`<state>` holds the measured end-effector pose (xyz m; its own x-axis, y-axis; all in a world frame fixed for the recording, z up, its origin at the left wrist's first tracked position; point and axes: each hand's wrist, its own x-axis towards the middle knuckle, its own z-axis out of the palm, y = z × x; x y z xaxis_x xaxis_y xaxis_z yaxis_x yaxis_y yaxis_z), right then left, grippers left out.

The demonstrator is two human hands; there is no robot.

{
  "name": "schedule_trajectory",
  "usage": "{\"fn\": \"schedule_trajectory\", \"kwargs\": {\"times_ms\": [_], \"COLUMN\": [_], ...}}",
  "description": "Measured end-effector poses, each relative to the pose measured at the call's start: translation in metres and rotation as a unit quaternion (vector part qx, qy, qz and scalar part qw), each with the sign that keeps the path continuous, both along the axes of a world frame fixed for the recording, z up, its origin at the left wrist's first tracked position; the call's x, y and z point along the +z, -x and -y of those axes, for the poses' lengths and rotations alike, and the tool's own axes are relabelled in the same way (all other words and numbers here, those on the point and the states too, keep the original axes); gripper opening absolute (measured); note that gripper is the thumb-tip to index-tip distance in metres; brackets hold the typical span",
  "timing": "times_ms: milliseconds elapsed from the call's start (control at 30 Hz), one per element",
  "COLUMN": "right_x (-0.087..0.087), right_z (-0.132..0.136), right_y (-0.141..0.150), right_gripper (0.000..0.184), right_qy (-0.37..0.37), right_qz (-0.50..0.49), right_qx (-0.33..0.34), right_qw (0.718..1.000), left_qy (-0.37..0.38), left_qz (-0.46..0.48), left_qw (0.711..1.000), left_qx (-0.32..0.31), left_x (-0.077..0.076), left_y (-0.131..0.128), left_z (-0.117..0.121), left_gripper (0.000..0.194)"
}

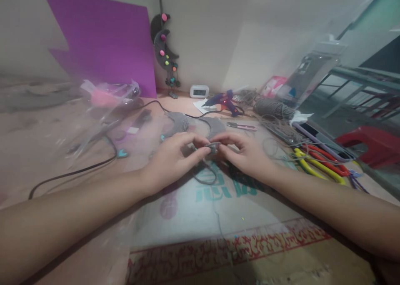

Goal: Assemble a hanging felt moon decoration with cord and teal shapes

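Observation:
Between my two hands is a small grey piece (213, 147), perhaps wrapped in cord; its exact kind is too blurred to tell. My left hand (175, 158) pinches its left end with thumb and forefinger. On the other end, the fingertips of my right hand (246, 153) are closed too. A thin dark cord loop (206, 181) hangs below the fingers over a printed white sheet (184, 222). Just beyond the hands lie grey crescent shapes (214, 124), partly hidden by my fingers. Thread snips (241, 126) with a pinkish handle rest behind my right hand.
At the back stand a purple hot glue gun (222, 99) with a red light and a white digital clock (199, 92). Grey yarn (273, 109), a phone (321, 140) and yellow-handled tool (317, 168) lie right. A dark cable (75, 171) crosses the left. Crescent ornaments (162, 47) hang behind.

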<state>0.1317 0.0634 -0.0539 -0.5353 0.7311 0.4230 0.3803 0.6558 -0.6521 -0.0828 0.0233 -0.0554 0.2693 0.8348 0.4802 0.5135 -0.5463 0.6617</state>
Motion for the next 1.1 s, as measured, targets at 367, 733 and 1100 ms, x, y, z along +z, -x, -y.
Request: {"fn": "schedule_trajectory", "kwargs": {"times_ms": [367, 733, 1100], "right_x": [0.019, 0.023, 0.031], "right_z": [-0.002, 0.007, 0.011], "right_y": [0.009, 0.011, 0.011], "right_gripper": [0.013, 0.017, 0.018], "right_qy": [0.103, 0.171, 0.085], "right_qz": [-0.19, -0.195, -0.153], "right_qx": [-0.007, 0.004, -0.029], "right_qw": [0.976, 0.966, 0.984], "left_qy": [0.039, 0.028, 0.027], "left_qz": [-0.058, -0.072, -0.047], "left_qw": [0.996, 0.994, 0.997], "left_qx": [-0.063, -0.082, -0.05], "left_x": [-0.007, -0.009, -0.006], "left_y": [0.0, -0.001, 0.0], "left_z": [-0.008, -0.009, -0.007], "left_gripper": [0.016, 0.014, 0.024]}}
